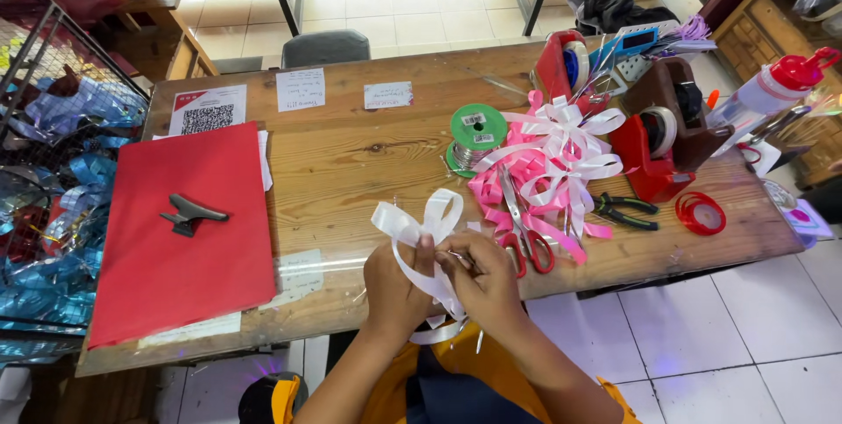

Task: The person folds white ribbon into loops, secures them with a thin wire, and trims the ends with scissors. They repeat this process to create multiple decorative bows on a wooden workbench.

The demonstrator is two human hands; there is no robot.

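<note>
My left hand (395, 288) pinches a white ribbon bow (419, 227) at its gathered middle, the loops fanning up over the front edge of the wooden table (351, 161). My right hand (482, 275) presses against the same gathered spot from the right, fingers closed on the ribbon; a loose tail hangs down below both hands. Red-handled scissors (524, 235) lie just right of my right hand.
A heap of pink and white ribbon bows (553, 161) lies right of centre, with a green wire spool (478, 130), black pliers (624, 211), a red ribbon coil (700, 212) and red tape dispensers (653, 156). A red sheet (184, 249) with a black clip lies left.
</note>
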